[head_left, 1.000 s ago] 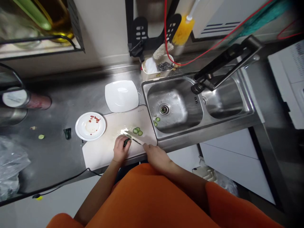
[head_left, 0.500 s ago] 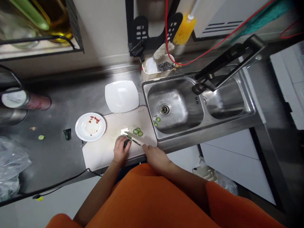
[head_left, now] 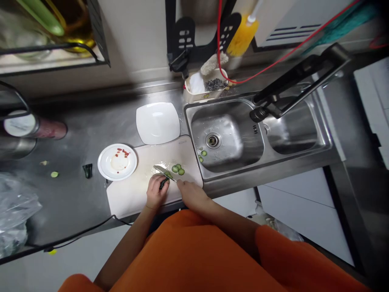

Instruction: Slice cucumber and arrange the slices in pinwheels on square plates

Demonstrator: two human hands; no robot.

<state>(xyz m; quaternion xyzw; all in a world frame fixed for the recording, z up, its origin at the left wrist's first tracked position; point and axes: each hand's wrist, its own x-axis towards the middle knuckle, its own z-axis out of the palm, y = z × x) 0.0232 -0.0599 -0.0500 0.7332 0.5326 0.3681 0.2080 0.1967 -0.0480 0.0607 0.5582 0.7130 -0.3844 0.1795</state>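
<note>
My left hand [head_left: 156, 190] is closed around a piece of cucumber [head_left: 164, 183], pressing it on the white cutting board [head_left: 130, 198]. In my right hand [head_left: 192, 194] is a kitchen knife [head_left: 161, 169], its blade lying across the board just beyond the left fingers, at the cucumber's cut end. Several cucumber slices [head_left: 178, 168] lie on the board to the right of the blade. Part of the cucumber is hidden under my left fingers.
A white plate with red bits [head_left: 118, 162] overlaps the board's left corner. Behind the board stands an empty white square dish [head_left: 158, 123]. The sink [head_left: 226, 134], with a few cucumber slices, adjoins on the right. A dark cucumber end [head_left: 87, 170] lies on the left counter.
The knife has shifted left and away from me, with its blade now farther across the board. Another slice shows beside the blade. My left hand keeps its hold on the cucumber.
</note>
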